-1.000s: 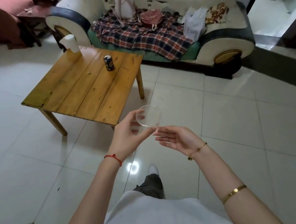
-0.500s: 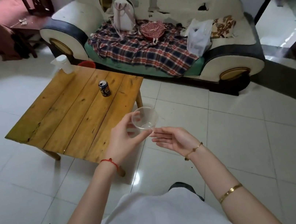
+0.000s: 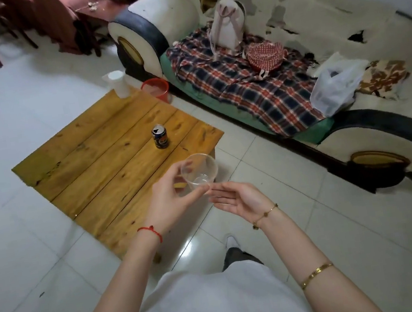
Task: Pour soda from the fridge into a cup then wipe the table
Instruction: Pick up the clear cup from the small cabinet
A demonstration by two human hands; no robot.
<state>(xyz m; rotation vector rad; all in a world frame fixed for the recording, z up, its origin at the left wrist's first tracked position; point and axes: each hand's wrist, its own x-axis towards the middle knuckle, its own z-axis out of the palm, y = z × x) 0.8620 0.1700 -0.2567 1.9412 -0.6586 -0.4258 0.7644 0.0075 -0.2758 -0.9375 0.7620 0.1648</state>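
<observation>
Left hand [image 3: 172, 203]: thumb and fingers curled round the clear cup [image 3: 199, 174], held upright above the near right corner of the wooden table [image 3: 98, 156]; right hand [image 3: 238, 199]: fingers straight, palm up, fingertips at the cup's base; soda can [image 3: 160, 136] upright on the table beyond; paper roll [image 3: 119, 84] at the far corner.

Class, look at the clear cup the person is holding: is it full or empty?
Empty. The clear cup in the left hand shows its bare bottom, no liquid.
</observation>
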